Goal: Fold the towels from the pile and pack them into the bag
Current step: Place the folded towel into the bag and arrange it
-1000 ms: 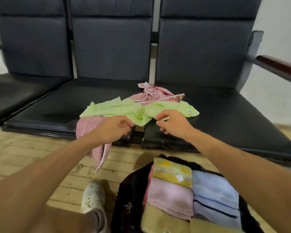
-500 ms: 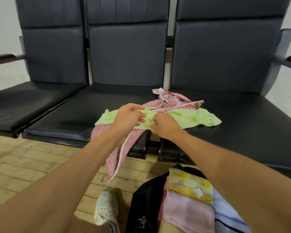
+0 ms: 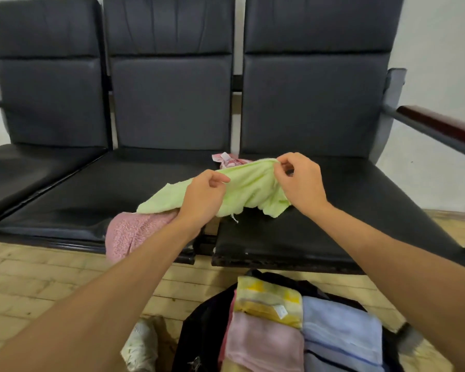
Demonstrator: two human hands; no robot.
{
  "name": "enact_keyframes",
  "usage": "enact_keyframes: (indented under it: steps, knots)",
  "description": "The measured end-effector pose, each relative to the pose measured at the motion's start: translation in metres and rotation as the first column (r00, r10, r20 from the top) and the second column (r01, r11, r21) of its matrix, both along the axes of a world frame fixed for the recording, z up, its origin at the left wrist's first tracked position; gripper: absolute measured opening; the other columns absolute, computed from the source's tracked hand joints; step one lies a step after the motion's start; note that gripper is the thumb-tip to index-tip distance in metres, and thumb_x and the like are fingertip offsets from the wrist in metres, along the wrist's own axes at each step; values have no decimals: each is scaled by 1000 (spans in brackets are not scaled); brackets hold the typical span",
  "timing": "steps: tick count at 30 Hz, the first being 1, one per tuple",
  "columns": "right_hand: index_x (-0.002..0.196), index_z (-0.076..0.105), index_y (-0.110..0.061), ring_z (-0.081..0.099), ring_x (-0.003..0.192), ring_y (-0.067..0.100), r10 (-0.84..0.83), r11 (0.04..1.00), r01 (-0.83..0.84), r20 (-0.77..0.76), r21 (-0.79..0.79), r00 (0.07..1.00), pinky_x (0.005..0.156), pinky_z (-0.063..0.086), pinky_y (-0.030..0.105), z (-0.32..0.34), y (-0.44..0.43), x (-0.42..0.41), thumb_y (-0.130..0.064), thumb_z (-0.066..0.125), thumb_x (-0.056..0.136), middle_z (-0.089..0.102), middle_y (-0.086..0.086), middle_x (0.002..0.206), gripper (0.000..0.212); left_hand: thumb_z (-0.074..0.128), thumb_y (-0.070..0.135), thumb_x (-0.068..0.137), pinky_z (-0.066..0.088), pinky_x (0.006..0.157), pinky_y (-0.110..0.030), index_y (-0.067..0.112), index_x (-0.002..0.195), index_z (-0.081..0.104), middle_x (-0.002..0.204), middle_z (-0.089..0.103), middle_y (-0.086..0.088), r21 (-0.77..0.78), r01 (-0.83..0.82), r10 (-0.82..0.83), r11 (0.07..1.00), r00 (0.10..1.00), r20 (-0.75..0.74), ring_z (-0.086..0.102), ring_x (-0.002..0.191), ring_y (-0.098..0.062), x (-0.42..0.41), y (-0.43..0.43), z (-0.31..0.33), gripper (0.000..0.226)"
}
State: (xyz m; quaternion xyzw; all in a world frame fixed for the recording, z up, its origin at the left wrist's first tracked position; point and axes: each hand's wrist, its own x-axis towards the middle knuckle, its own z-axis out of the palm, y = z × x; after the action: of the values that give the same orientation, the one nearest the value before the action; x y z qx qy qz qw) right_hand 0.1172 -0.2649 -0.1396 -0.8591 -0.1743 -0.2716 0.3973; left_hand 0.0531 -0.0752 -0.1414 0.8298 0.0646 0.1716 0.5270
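Left hand (image 3: 203, 196) and right hand (image 3: 301, 183) each pinch the green towel (image 3: 249, 189). Close together before, they now stand apart, spreading it. Folding judged barely begun.

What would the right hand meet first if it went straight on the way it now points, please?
The green towel pinched in the right hand; beyond it, probably the pink patterned towel, though depth is unclear.

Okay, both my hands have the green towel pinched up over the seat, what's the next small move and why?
Probably draw the left-hand grip and right-hand grip apart along the edge: the crumpled light green terry towel hangs bunched between them, so stretching it flat should come before folding.
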Motion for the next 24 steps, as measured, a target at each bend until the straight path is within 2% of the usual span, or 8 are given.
enact_keyframes:
  steps: [3, 7, 11, 13, 15, 17, 20, 24]
  knots:
    - [92, 67, -17, 60, 81, 12, -46, 999, 46, 29, 17, 999, 72, 49, 23, -4, -42, -4, -20, 59, 94, 64, -2, 88, 9, 52, 3, 90, 42, 74, -16, 20, 111, 62, 110, 57, 3, 101, 68, -68, 993, 998, 1, 55, 102, -12, 4, -22, -4, 29]
    - [93, 69, -18, 58, 76, 11, -116, 993, 117, -11, 17, 993, 67, 43, 14, -18, -90, -12, -21, 64, 92, 64, -1, 84, 6, 66, 10, 84, 29, 105, -32, 20, 138, 44, 138, 42, 0, 342, 178, -167, 923, 984, -61, 33, 131, -19, 16, -39, -8, 59]
    - [83, 68, -20, 58, 64, 9, -89, 985, 103, -107, 137, 990, 62, 48, 15, -16, -107, -18, -21, 68, 89, 65, 2, 70, 6, 66, 33, 83, 28, 104, -41, 23, 141, 40, 140, 41, -2, 715, 244, -161, 655, 970, -184, 32, 133, -29, 29, -45, -29, 64]
    - [82, 65, -16, 60, 53, 13, -15, 984, 51, -208, 169, 978, 56, 53, 22, -11, -111, -23, -21, 66, 91, 64, 5, 60, 11, 60, 40, 90, 26, 105, -39, 24, 136, 45, 135, 45, -1, 828, 247, -124, 503, 969, -214, 35, 130, -25, 31, -49, -38, 51]
    - [87, 64, -11, 60, 47, 18, 58, 977, 15, -331, 213, 942, 52, 55, 29, -8, -117, -30, -21, 61, 94, 66, 9, 59, 13, 55, 34, 94, 29, 100, -34, 23, 123, 54, 125, 49, 1, 870, 223, -165, 440, 972, -166, 41, 121, -21, 33, -53, -40, 31]
    - [93, 64, -8, 63, 50, 22, 100, 958, 26, -418, 286, 903, 54, 57, 35, -6, -122, -35, -19, 58, 96, 69, 10, 64, 13, 52, 27, 94, 34, 89, -33, 21, 110, 54, 114, 51, 1, 861, 202, -213, 467, 970, -112, 47, 109, -20, 33, -59, -38, 17]
    - [98, 64, -9, 70, 64, 24, 112, 922, 79, -457, 379, 882, 60, 60, 34, -3, -131, -37, -17, 54, 98, 73, 9, 75, 13, 50, 24, 94, 38, 72, -34, 20, 93, 45, 98, 47, 2, 715, 225, -233, 662, 968, -89, 48, 88, -18, 28, -75, -25, 7]
    - [104, 62, -14, 73, 74, 18, 47, 893, 179, -483, 413, 875, 67, 61, 31, -4, -145, -36, -17, 46, 101, 73, 7, 86, 17, 52, 13, 92, 29, 69, -28, 15, 87, 47, 96, 47, -2, 525, 228, -315, 820, 946, 81, 44, 89, -23, 6, -106, -4, 7]
